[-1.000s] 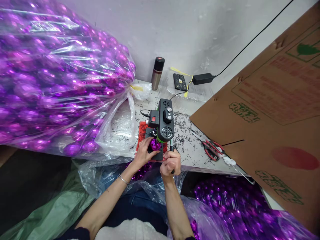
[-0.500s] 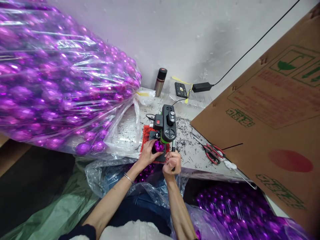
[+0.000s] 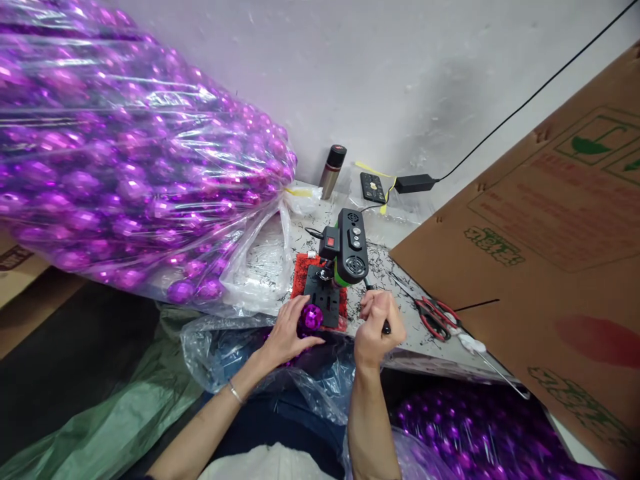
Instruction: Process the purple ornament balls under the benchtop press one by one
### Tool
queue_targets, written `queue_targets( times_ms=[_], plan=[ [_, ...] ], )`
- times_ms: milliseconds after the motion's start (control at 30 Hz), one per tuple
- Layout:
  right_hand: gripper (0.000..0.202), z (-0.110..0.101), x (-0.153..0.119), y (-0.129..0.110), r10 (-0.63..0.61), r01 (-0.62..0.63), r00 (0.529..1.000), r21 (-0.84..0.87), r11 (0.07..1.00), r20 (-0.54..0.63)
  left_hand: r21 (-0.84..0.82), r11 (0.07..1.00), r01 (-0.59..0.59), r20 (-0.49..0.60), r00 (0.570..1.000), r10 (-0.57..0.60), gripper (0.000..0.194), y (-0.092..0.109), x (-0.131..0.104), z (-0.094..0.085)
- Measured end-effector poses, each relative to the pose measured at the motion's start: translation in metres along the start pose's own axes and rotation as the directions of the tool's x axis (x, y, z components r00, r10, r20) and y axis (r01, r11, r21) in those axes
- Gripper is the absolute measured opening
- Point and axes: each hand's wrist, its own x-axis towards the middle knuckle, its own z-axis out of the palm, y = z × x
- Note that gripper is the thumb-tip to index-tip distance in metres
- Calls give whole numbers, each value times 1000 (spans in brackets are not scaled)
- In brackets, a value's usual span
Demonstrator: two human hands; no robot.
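1. here's the purple ball [image 3: 313, 317], at the near left edge of the black plate [image 3: 323, 297], my left hand [image 3: 287, 333] spread around it, thumb apart, not clamped.
2. over on the right, my right hand [image 3: 377, 327] is clenched on the black handle [image 3: 386, 327] beside the press [image 3: 353, 247].
3. i judge the ball light, stiff, slick on its facets, its shell easily dented; i'd take it at its widest with 2 opposed fingertips, gently.
4. big clear bag [image 3: 150, 153] on the left: packed with shiny purple balls, neck gathered with yellow tie [image 3: 301, 193].
5. lower right, another bag [image 3: 480, 427], more purple balls.
6. brown carton [image 3: 500, 267] at right; its contents i can't see.
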Motion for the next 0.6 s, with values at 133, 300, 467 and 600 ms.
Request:
queue_targets(
  times_ms=[133, 300, 467, 600],
  plan=[
    [42, 2, -15, 9, -85, 84, 996, -36, 996, -28, 88, 988, 125, -95, 989, -117, 51, -24, 36, -42],
    [39, 0, -25, 15, -114, 113, 994, -67, 991, -1, 293, 847, 443, -252, 890, -379, 52, -73, 119, -89],
    [38, 0, -27, 17, -123, 121, 992, -76, 990, -15, 483, 781, 396, -160, 917, -366, 69, -93, 154, -110],
    [38, 1, -31, 19, -109, 108, 994, -59, 992, -15, 506, 756, 415, -159, 907, -391, 70, -99, 170, -112]
  ],
)
